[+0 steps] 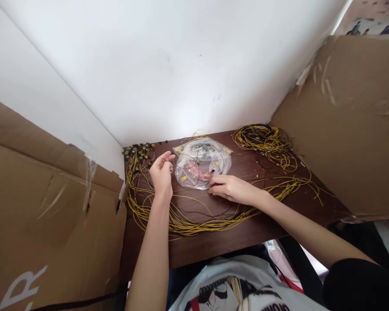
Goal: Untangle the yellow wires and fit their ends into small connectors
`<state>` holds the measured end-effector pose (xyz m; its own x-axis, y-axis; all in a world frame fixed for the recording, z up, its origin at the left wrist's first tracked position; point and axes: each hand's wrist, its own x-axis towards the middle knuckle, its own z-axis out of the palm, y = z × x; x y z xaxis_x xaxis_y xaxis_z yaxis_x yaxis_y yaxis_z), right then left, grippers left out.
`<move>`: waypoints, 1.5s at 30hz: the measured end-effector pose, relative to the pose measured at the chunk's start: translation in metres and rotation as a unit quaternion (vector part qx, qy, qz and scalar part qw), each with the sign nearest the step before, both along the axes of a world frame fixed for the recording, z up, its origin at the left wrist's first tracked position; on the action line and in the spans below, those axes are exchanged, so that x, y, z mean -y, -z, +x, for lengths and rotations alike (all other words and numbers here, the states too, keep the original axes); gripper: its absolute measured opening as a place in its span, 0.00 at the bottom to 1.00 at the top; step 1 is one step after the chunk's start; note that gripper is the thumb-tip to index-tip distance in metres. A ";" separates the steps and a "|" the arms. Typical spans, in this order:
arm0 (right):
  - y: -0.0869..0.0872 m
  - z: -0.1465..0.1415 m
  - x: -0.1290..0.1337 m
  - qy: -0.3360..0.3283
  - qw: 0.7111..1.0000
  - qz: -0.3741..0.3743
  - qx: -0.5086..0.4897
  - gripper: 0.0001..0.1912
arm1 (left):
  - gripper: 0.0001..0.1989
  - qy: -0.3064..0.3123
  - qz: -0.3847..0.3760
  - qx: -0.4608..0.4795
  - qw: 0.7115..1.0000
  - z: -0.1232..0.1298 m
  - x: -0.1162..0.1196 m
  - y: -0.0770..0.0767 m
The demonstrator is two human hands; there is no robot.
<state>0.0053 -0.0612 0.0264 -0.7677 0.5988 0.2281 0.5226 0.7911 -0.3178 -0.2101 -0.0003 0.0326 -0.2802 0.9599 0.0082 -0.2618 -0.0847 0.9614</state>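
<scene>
A clear plastic bag (202,183) with small yellow pieces in it lies on the brown table, in the middle of the view. Over it curves a thin dark wire (199,172) in loose loops. My left hand (162,172) is at the bag's left side, fingers curled and pinched on the wire near its upper left end. Beside the bag's lower right edge, my right hand (228,188) has its fingertips pressed together on the wire. The exact grip there is partly hidden. A long bundle of yellow and dark wires (210,225) bends across the table below both hands.
Black-and-yellow connector ends (139,152) cluster at the back left. A coiled heap of yellow and black wires (262,138) sits at the back right. Cardboard panels (350,125) flank the brown table (188,255), with a white wall (181,77) behind.
</scene>
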 end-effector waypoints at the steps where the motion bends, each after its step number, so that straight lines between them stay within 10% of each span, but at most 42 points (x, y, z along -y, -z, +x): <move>1: -0.002 0.000 0.000 -0.002 1.000 0.003 0.019 0.14 | 0.16 -0.005 -0.008 0.032 0.999 -0.002 0.000 -0.002; 17: -0.005 0.005 -0.009 -0.058 0.990 0.070 0.103 0.16 | 0.20 -0.009 -0.034 0.132 0.991 -0.008 -0.003 -0.002; 27: -0.007 0.003 -0.009 -0.039 0.989 0.081 0.118 0.16 | 0.17 -0.045 -0.006 -0.223 0.974 -0.029 -0.007 0.003; 34: 0.002 0.001 -0.012 -0.042 0.996 0.043 0.070 0.14 | 0.14 0.056 -0.089 -0.468 0.877 -0.056 -0.001 0.002; 40: -0.012 0.004 -0.016 -0.010 0.996 -0.070 -0.048 0.09 | 0.19 0.257 -0.081 -0.487 0.831 -0.060 0.007 -0.007; 45: -0.025 -0.003 -0.025 0.090 0.954 -0.119 -0.259 0.07 | 0.13 0.298 -0.114 -0.484 0.815 -0.059 0.008 -0.011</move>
